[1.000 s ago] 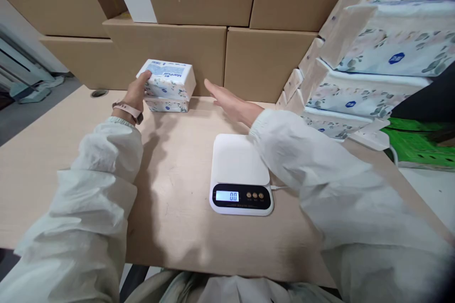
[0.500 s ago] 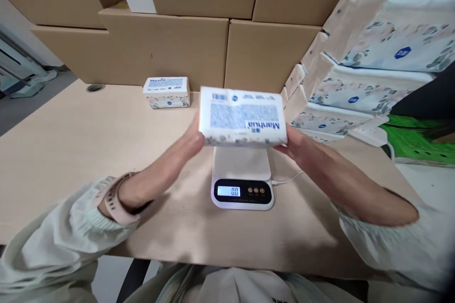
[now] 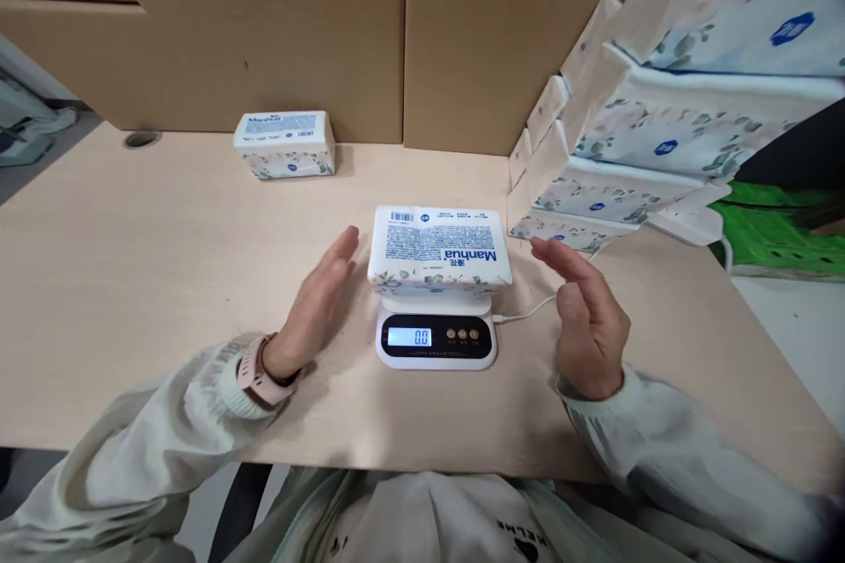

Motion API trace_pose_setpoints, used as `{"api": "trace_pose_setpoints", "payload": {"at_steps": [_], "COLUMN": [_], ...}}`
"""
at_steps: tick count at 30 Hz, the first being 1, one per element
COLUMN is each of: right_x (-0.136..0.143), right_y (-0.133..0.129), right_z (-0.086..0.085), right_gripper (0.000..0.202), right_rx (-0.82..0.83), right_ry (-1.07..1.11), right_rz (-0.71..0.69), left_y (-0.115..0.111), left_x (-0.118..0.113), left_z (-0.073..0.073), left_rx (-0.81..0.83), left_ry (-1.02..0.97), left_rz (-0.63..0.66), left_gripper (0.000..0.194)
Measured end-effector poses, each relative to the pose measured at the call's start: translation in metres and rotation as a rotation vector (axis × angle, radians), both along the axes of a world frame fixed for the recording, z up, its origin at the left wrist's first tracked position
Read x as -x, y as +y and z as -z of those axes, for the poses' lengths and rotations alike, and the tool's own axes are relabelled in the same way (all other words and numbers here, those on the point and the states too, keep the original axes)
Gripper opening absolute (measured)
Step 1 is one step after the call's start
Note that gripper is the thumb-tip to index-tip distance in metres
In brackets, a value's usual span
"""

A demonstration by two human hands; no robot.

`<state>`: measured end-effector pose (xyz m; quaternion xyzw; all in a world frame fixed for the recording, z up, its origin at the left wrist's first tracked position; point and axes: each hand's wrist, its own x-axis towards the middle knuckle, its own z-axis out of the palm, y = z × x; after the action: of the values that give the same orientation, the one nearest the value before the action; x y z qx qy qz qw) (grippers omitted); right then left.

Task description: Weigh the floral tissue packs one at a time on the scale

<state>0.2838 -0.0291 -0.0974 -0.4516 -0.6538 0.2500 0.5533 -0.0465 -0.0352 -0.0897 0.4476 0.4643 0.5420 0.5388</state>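
A white tissue pack point(image 3: 439, 251) with blue "Manhua" print, upside down to me, rests on the white kitchen scale point(image 3: 436, 361). The scale's lit display point(image 3: 409, 337) reads 0.0. My left hand point(image 3: 317, 308) is held just left of the pack, fingers stretched out and apart from it. To the right of the pack, my right hand point(image 3: 590, 321) is likewise open, with a gap between it and the pack. Neither hand holds anything.
Another tissue pack point(image 3: 287, 145) sits at the back left, near the cardboard boxes point(image 3: 277, 53). Stacked tissue packs point(image 3: 660, 132) rise on the right. A white cable point(image 3: 532, 310) runs from the scale. Behind the stack is a green crate point(image 3: 785, 233).
The tissue pack has come down from both hands onto the scale. Both hands have let go and drawn apart to either side. The camera view has shifted slightly.
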Motion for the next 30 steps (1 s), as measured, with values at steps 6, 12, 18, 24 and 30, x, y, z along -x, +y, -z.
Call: {"api": "trace_pose_setpoints", "payload": {"at_steps": [6,12,18,24,30], "right_x": [-0.002,0.002,0.003,0.001,0.001], "right_y": [0.005,0.003,0.002,0.005,0.009], "right_z": [0.024,0.020,0.019,0.013,0.015], "right_gripper": [0.037,0.036,0.035,0.020,0.011], "right_rx": [-0.146,-0.142,-0.156,-0.234,-0.257], "right_ry": [0.074,0.116,0.077,-0.072,-0.055], "right_rz": [0.151,0.171,0.151,0.162,0.153], "left_y": [0.008,0.009,0.009,0.009,0.009], "left_x": [0.008,0.004,0.003,0.001,0.002], "left_z": [0.008,0.001,0.001,-0.002,-0.002], "left_rx": [0.106,0.121,0.123,0.125,0.121], "left_ry": [-0.151,-0.175,-0.204,-0.203,-0.216], "left_rz": [-0.246,-0.284,-0.293,-0.300,-0.286], "left_gripper": [0.037,0.042,0.045,0.047,0.048]}}
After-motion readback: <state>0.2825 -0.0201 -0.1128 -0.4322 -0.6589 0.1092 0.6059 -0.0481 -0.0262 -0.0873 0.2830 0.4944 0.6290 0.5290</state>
